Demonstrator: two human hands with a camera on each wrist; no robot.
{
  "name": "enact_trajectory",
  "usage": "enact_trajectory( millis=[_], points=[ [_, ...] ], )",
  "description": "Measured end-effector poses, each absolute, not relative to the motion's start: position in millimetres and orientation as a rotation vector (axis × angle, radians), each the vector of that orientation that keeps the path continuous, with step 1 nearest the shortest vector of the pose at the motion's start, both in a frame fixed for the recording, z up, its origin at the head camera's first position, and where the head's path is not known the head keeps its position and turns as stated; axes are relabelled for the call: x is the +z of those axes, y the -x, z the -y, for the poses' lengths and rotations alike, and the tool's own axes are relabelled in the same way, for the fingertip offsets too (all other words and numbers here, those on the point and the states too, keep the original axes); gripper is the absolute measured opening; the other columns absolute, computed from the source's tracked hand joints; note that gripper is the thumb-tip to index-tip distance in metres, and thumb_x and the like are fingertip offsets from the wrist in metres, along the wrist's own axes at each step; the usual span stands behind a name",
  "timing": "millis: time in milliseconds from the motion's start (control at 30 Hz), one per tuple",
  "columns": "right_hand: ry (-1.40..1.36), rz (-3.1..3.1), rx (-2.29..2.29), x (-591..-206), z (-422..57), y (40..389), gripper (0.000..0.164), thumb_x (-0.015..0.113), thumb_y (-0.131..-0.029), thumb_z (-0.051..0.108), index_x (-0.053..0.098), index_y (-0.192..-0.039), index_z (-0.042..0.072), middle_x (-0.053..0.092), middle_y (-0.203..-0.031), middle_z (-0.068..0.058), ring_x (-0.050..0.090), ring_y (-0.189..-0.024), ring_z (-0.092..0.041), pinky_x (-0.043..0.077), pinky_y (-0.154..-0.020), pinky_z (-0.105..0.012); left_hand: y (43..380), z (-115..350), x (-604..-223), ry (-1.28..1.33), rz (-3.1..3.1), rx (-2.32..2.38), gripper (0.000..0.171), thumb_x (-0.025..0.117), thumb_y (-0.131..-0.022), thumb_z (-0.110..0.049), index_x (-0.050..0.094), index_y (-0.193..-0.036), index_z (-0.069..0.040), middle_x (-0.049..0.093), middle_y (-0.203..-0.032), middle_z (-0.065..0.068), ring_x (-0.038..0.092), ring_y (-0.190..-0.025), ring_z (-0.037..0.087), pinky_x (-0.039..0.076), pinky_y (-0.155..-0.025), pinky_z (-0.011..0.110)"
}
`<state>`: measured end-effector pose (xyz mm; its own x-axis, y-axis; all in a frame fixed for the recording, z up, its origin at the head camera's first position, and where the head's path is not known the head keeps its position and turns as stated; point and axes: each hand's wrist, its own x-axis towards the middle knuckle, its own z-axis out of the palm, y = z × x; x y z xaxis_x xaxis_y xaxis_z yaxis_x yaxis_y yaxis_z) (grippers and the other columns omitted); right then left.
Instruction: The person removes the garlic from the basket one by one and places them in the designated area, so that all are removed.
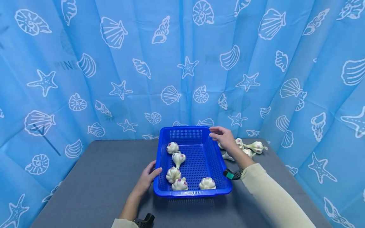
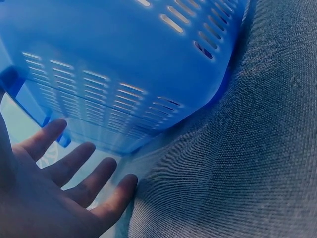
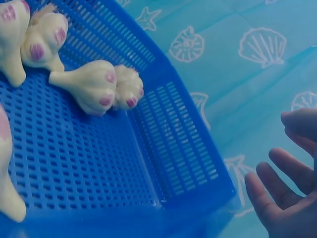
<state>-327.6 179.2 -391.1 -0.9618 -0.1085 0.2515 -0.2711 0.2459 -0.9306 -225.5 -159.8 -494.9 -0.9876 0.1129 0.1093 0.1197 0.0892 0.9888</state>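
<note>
A blue plastic basket (image 1: 196, 161) with slotted walls sits in front of me, holding several garlic bulbs (image 1: 178, 159). Most of them line its left side; one bulb (image 1: 207, 183) lies at the front right. My left hand (image 1: 147, 179) is at the basket's left wall, thumb at the rim; in the left wrist view its fingers (image 2: 101, 181) are spread and apart from the wall. Beside the far right corner is my right hand (image 1: 225, 139). Its fingers (image 3: 282, 181) are loosely bent, with a gap to the basket in the right wrist view.
More garlic bulbs (image 1: 256, 147) lie in a pile on the grey tabletop (image 1: 114, 177), right of the basket and partly behind my right hand. A blue curtain (image 1: 182, 63) with white shell prints surrounds the table at the back and sides.
</note>
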Motion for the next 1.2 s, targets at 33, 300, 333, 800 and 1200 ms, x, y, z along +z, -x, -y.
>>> enact_trajectory(
  millis=[33, 300, 333, 800, 1200],
  points=[
    [-0.365, 2.39, 1.81, -391, -176, 329, 0.035, 0.064, -0.092, 0.005, 0.059, -0.125, -0.007, 0.061, -0.122, -0.026, 0.061, -0.109, -0.032, 0.053, -0.087, -0.041, 226, 160, -495, 0.251, 2.312, -2.103, 0.054, 0.057, -0.097, -0.025, 0.042, -0.143, -0.001, 0.048, -0.137, 0.025, 0.049, -0.122, 0.038, 0.046, -0.095, 0.052],
    [-0.447, 2.525, 1.756, -395, -153, 335, 0.038, 0.065, -0.093, 0.008, 0.058, -0.127, -0.007, 0.057, -0.127, -0.028, 0.058, -0.113, -0.037, 0.05, -0.09, -0.048, 226, 159, -494, 0.22, 2.333, -2.093, 0.055, 0.058, -0.096, -0.027, 0.043, -0.143, -0.004, 0.047, -0.139, 0.024, 0.048, -0.125, 0.039, 0.044, -0.097, 0.054],
    [-0.454, 2.539, 1.764, -396, -150, 336, 0.038, 0.065, -0.093, 0.008, 0.058, -0.127, -0.006, 0.057, -0.127, -0.028, 0.058, -0.113, -0.036, 0.05, -0.09, -0.05, 226, 159, -494, 0.223, 2.335, -2.092, 0.055, 0.058, -0.097, -0.028, 0.042, -0.143, -0.004, 0.047, -0.14, 0.024, 0.047, -0.125, 0.039, 0.044, -0.097, 0.054],
    [-0.648, 2.806, 1.662, -408, -112, 334, 0.037, 0.064, -0.095, 0.018, 0.061, -0.128, 0.002, 0.06, -0.128, -0.018, 0.058, -0.114, -0.031, 0.047, -0.095, -0.05, 227, 159, -495, 0.224, 2.325, -2.1, 0.055, 0.058, -0.096, -0.028, 0.043, -0.143, -0.004, 0.048, -0.138, 0.023, 0.048, -0.124, 0.038, 0.044, -0.097, 0.054],
    [-0.901, 2.987, 1.556, -417, -81, 332, 0.043, 0.06, -0.095, 0.012, 0.053, -0.134, -0.002, 0.056, -0.132, -0.02, 0.055, -0.12, -0.031, 0.044, -0.099, -0.045, 227, 161, -496, 0.233, 2.311, -2.101, 0.053, 0.058, -0.096, -0.026, 0.044, -0.142, -0.004, 0.049, -0.137, 0.023, 0.049, -0.122, 0.037, 0.045, -0.096, 0.053]
  ],
)
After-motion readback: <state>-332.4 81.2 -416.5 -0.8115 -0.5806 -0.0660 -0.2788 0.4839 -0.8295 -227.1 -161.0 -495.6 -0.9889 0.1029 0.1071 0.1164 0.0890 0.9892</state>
